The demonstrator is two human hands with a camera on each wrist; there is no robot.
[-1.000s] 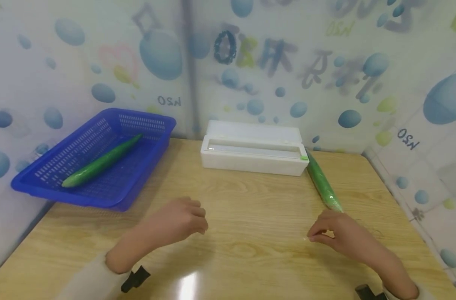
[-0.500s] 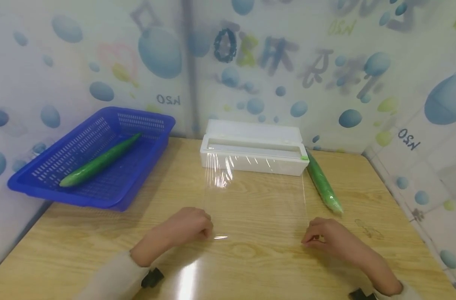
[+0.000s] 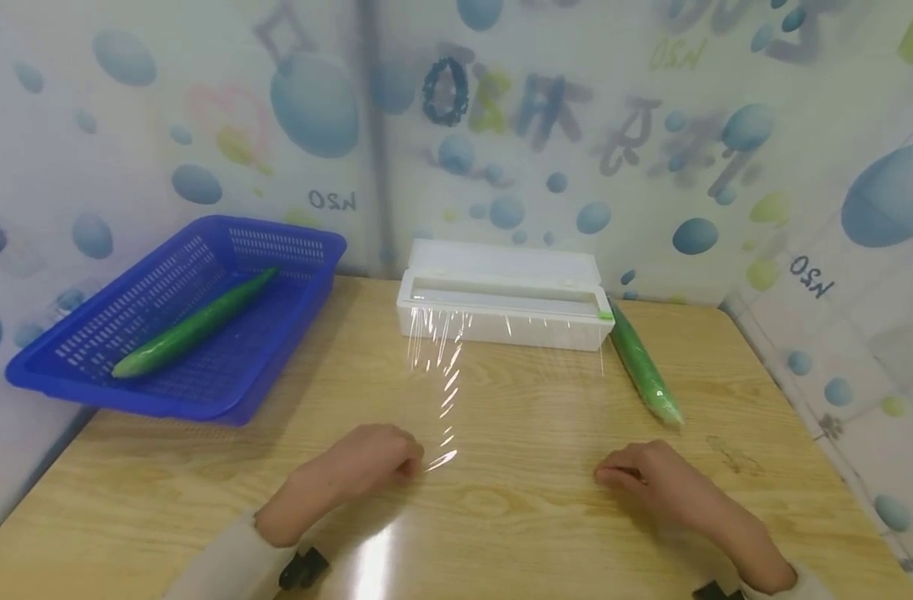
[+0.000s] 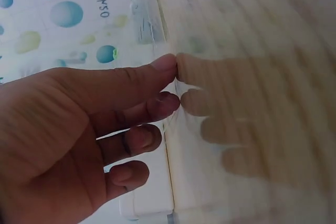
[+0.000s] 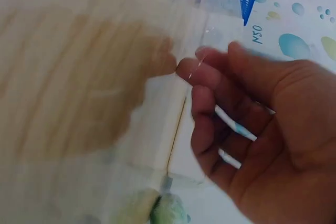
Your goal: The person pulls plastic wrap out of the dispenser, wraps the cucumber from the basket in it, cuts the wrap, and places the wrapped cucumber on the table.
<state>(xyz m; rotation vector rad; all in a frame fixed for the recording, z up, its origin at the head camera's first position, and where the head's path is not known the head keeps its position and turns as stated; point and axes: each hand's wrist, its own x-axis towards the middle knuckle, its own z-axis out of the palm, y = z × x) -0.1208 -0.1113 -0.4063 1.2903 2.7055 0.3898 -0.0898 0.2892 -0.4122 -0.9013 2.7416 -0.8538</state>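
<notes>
A sheet of clear cling film (image 3: 449,406) stretches from the slot of a white film dispenser (image 3: 501,327) toward me, over the wooden table. My left hand (image 3: 362,460) pinches the sheet's near left corner between thumb and index finger, the other fingers loosely bent in the left wrist view. At the near right corner, my right hand (image 3: 651,477) holds the film with its fingertips; a thin bright line of film (image 5: 197,67) crosses them in the right wrist view. Right of the dispenser lies a cucumber (image 3: 642,367) that looks wrapped in shiny film.
On the left stands a blue plastic basket (image 3: 25,371) with one green cucumber (image 3: 194,333) inside. The dispenser's lid (image 3: 505,260) is raised against the patterned wall (image 3: 516,167). A green slider (image 3: 605,316) sits at the dispenser's right end.
One second ago no sheet showed between my hands. My left hand has come right and slightly nearer, and the film now spans from the dispenser to both hands. My right hand has shifted slightly left.
</notes>
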